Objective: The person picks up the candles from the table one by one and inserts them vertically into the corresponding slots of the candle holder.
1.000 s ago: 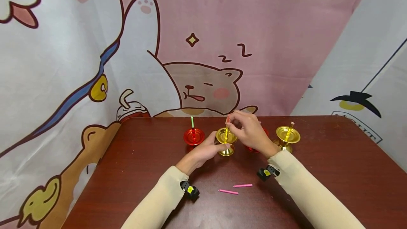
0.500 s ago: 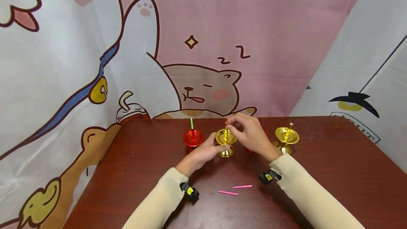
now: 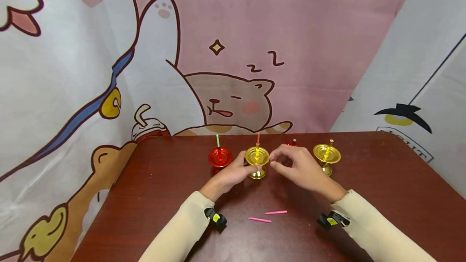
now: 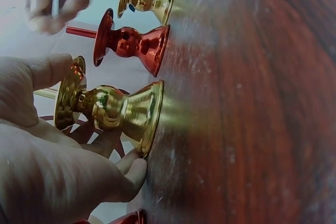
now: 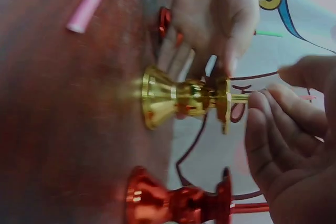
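Note:
A gold candle holder (image 3: 255, 161) stands upright on the table, with a thin red candle (image 3: 258, 138) rising from its central tube. My left hand (image 3: 233, 176) steadies this holder, thumb at the front and fingers around its side; in the left wrist view its fingers reach behind the gold stem and base (image 4: 137, 114). Just right of the dish is my right hand (image 3: 306, 171), fingers loosely bent and holding nothing. It partly hides a red candle holder (image 4: 127, 43), whose tube shows bare in the left wrist view.
To the left stands another red holder (image 3: 220, 156) with a green candle (image 3: 218, 140). A second gold holder (image 3: 327, 153) is at the right. Two pink candles (image 3: 260, 220) lie on the brown table (image 3: 153, 213) in front. A cartoon-printed cloth (image 3: 302, 51) hangs behind.
My right hand has let go of the red candle and moved right and slightly down, leaving the candle standing in the gold holder. The left hand has kept its hold.

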`<control>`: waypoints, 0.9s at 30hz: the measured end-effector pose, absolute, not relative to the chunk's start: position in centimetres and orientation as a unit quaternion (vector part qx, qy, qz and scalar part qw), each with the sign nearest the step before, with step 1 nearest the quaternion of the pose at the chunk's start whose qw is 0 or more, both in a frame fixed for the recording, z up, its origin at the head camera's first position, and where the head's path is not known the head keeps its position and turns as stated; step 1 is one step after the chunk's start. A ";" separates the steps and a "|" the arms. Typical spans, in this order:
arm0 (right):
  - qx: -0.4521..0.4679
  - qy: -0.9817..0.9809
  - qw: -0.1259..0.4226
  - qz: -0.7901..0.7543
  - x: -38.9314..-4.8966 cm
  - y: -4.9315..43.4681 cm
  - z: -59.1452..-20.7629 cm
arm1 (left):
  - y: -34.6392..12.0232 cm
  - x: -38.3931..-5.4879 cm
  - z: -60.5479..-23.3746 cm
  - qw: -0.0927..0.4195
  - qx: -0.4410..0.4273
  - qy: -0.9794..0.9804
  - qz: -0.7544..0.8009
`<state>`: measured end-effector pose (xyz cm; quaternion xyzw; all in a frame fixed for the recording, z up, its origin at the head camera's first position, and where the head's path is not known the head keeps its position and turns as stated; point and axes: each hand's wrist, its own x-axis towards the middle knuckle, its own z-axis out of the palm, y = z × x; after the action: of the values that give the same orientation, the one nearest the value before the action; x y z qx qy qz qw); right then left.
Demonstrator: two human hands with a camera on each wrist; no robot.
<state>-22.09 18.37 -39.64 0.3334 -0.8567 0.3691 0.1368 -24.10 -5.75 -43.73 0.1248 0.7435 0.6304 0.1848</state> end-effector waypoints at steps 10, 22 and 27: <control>0.419 -0.840 -0.039 0.341 -19.7 20.2 -42.3 | -5.7 -24.0 -43.7 0.177 0.134 0.746 0.628; 0.432 -0.821 -0.090 0.362 -19.3 20.5 -44.3 | -6.0 -23.2 -43.4 0.187 0.128 0.754 0.617; 0.441 -0.813 -0.092 0.367 -19.4 20.7 -44.5 | -6.6 -22.2 -42.9 0.201 0.132 0.752 0.614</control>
<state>-19.37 20.68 -44.50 0.4415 -0.8134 0.3675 -0.0920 -22.18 -6.64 -42.85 0.1319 0.7522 0.6136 0.2010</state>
